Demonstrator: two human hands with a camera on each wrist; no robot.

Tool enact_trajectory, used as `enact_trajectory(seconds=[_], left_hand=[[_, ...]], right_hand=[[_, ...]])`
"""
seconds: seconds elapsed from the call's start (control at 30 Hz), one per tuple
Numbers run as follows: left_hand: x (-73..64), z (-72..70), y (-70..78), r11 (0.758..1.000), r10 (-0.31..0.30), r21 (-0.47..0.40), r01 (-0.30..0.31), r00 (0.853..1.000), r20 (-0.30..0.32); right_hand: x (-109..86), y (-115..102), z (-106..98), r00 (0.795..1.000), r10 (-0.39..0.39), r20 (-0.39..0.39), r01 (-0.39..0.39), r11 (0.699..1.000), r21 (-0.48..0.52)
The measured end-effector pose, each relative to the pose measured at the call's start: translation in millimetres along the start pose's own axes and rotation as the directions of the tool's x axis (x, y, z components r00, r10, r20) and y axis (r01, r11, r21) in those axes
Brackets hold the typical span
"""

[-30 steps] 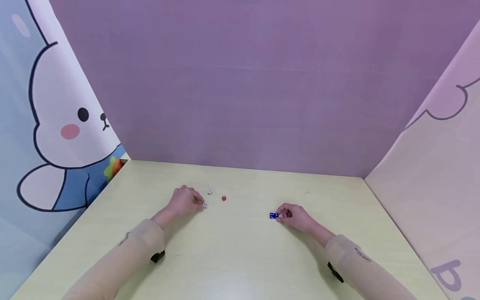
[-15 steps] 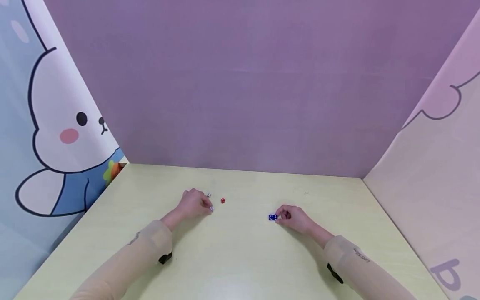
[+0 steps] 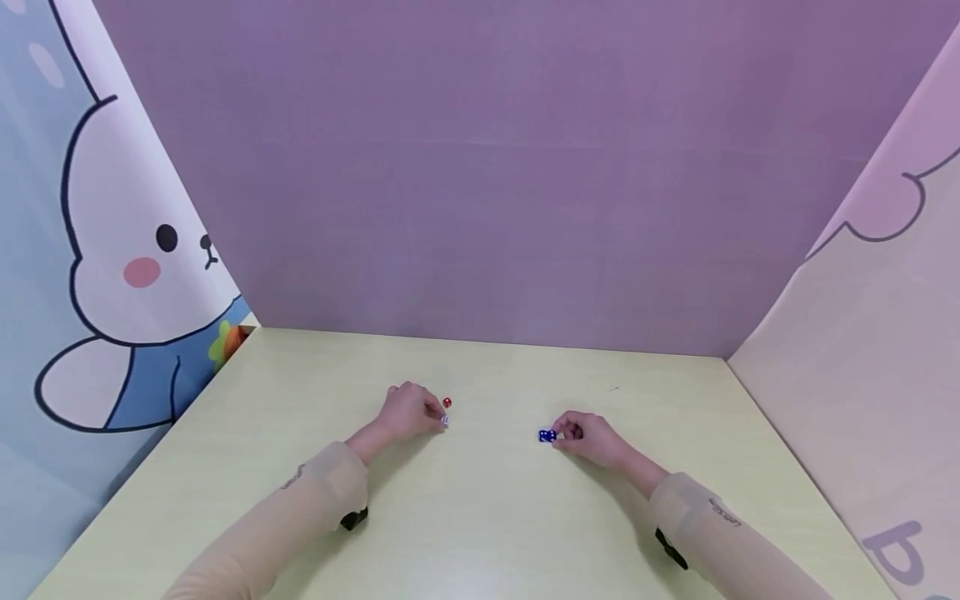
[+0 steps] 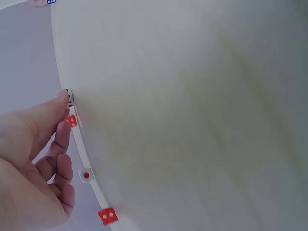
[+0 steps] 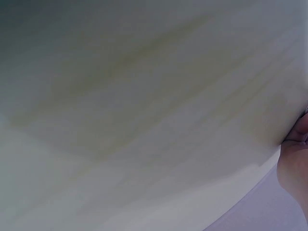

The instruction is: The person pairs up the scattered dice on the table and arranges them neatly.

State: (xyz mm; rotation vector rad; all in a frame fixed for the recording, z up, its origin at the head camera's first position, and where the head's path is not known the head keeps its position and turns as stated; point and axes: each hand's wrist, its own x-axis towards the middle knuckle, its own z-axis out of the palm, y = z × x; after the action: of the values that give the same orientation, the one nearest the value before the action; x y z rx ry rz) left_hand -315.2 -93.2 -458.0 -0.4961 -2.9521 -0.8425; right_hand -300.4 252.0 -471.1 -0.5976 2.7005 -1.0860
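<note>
My left hand [image 3: 408, 412] pinches a small white die [image 3: 445, 422] between thumb and forefinger, low over the table. In the left wrist view that white die [image 4: 70, 97] shows at the fingertips, and a red die [image 4: 71, 120] appears right by the fingers. Just behind the held die stands a red die [image 3: 447, 402] in the head view. To the right, my right hand [image 3: 592, 437] has thumb and forefinger on blue dice [image 3: 547, 436] that sit side by side on the table. Only part of the right hand [image 5: 294, 159] enters its own wrist view, its fingertips cut off.
Beyond the left hand, a white die with a red dot [image 4: 86, 174] and another red die [image 4: 108, 216] stand in the left wrist view. The pale table [image 3: 480, 517] ends at a purple back wall [image 3: 480, 192], with printed cloth [image 3: 135, 308] at the left.
My left hand has slid right with the white die, coming close to the red die. It now covers the other white die in the head view. The right hand has stayed at the blue dice.
</note>
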Motion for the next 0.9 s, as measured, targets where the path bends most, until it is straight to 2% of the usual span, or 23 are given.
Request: enact_trajectory(seconds=[0.2,0.6,0.9], left_hand=[[-1.6,4.2,8.8,0.999,-0.031,-0.026,0.032,0.999,0.034],[-7.6,11.5,32.8,1.0,-0.004,0.016,0.003,1.0,0.022],[-8.9,27.4,53.3,1.0,0.017,-0.007,-0.016,0.999,0.038]], right_hand=[[2.6,2.3,-0.2,1.0,0.007,0.005,-0.007,1.0,0.006],[7.4,3.4,-3.5,1.0,0.004,0.013,-0.004,1.0,0.008],[8.7,6.8,-7.1,1.0,-0.02,0.012,0.02,1.0,0.007]])
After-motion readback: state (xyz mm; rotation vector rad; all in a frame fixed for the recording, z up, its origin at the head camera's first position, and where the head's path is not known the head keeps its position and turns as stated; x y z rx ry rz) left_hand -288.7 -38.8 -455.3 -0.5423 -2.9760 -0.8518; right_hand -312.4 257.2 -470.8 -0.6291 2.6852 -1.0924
